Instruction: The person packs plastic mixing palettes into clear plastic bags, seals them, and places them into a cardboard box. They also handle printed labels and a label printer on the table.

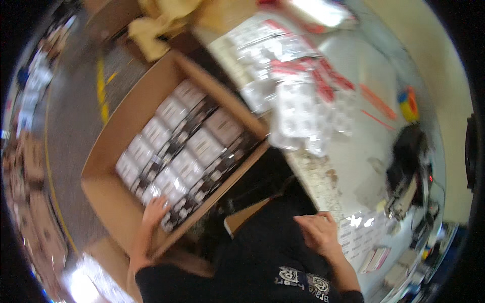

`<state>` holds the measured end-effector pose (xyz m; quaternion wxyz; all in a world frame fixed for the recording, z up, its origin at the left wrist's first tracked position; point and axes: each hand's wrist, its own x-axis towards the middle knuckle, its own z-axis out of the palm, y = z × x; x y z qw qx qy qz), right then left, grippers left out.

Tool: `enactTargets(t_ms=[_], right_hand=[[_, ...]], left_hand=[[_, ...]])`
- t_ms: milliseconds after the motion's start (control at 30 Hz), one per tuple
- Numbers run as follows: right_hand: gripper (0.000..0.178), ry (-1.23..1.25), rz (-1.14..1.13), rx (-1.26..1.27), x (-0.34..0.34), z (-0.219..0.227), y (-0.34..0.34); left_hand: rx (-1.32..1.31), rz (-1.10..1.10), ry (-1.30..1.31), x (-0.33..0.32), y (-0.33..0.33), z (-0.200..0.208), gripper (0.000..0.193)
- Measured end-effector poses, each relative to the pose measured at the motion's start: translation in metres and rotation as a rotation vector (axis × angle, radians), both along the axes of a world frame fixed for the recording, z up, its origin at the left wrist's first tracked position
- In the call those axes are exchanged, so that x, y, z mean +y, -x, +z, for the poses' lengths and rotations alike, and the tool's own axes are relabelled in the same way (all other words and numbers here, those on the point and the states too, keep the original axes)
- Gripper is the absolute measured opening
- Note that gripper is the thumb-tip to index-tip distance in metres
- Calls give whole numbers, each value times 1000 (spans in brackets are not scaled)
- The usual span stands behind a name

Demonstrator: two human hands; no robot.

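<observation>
1. My left hand is down inside the carton, fingers over the near packs; blurred, can't tell if they grip.
2. Right hand by the counter, fingers bent, nothing visible in it; can't tell whether tips meet.
3. Pressing flat and gently, I'd judge, keeps rows straight.
4. Count: one carton, two rows, roughly five packs apiece.

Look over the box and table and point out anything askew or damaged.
The clear plastic packs lie in a loose, overlapping heap on the table, unlike the neat rows of wrapped packs in the cardboard box. The table's box-side edge looks blotchy, perhaps worn; blur hides detail.
</observation>
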<state>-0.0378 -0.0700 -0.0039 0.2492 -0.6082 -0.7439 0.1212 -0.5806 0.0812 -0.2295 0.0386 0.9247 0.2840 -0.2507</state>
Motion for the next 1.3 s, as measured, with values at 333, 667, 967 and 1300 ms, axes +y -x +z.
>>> enactTargets(t_ms=[333,667,967,1300], right_hand=[[29,-83,-586,217,38,5,-44],[68,281,-1162,180,173,-57,-176],[37,29,-986,1125,120,-22,-170],[75,43,-1258,424,119,-63,-80]], left_hand=[[-1211,522,18,131,-314,202,58],[-867,606,-253,119,-497,197,95],[-766,375,-337,127,-506,199,71],[-896,404,-97,104,-531,185,69]])
